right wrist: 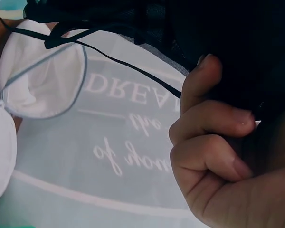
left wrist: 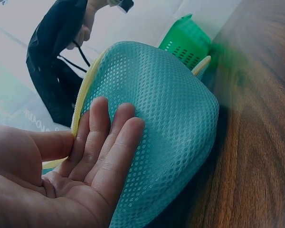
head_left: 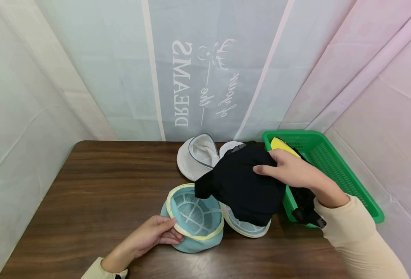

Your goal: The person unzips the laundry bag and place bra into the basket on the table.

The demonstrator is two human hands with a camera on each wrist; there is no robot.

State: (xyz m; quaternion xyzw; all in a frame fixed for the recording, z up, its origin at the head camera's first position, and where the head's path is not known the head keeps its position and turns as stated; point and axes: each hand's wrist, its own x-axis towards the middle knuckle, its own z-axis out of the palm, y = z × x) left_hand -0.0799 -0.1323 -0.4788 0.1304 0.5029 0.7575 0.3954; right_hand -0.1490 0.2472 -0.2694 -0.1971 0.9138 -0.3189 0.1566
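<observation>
My left hand point(head_left: 154, 235) pinches the yellow rim of a round teal mesh laundry bag point(left wrist: 175, 114), between thumb and forefinger, while its other fingers lie against the mesh. The bag's mouth faces up, showing a netted inside with pale bands. Above and right of it, my right hand point(head_left: 292, 168) grips a black garment point(head_left: 248, 182) by its right side. Thin black cords or straps hang from the cloth in the right wrist view. One lower corner of the garment overlaps the bag's opening in the head view; its exact kind cannot be told.
Beneath the garment, a second yellow-edged mesh bag point(head_left: 247, 229) is partly hidden. A white mesh bag point(head_left: 191, 164) with grey trim lies behind, beside another white piece point(head_left: 227, 146). A green basket point(head_left: 351, 190) at right holds black items and something yellow point(head_left: 282, 146).
</observation>
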